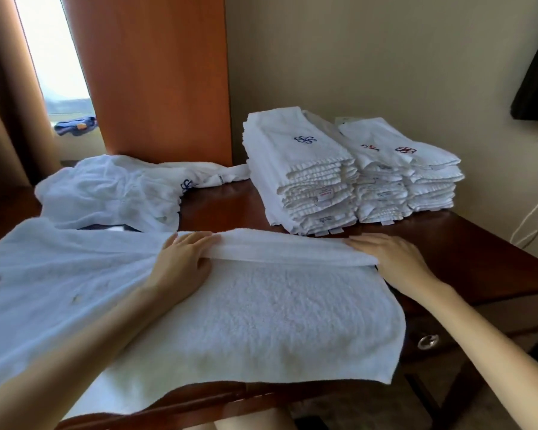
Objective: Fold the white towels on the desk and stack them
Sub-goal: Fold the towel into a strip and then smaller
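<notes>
left hand (184, 259), right hand (395, 259) pinch nubbly terry towel (277, 305).

Left grip (184, 262), right grip (393, 259), forearms (84, 333) bare; bare knees (252, 423) at bottom edge.

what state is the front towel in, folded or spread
Partly folded: the far edge of the towel is turned over, held by the left hand and right hand; the rest lies flat on the desk.
</notes>
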Available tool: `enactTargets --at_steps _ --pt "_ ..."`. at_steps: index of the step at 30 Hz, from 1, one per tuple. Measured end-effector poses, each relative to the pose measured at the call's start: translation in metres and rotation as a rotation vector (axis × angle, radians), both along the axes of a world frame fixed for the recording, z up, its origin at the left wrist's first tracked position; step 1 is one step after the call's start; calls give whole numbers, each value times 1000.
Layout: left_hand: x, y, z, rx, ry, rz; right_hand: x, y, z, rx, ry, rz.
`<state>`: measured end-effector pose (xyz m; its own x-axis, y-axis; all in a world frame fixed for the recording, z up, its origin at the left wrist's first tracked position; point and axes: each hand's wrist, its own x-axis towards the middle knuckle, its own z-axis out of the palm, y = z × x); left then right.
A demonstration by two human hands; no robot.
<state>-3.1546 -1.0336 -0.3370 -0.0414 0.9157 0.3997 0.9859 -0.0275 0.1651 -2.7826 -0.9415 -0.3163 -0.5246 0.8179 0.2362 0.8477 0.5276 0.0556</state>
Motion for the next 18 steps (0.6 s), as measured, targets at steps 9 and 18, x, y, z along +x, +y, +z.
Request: enactTargets --at_steps 9,18 --pt "-9 -3 0 -19 -14 46 -110 -23 50 -230 -363 78" --pt "-175 -68 8 -185 -374 382 -340 -48 -13 -198 223 413"
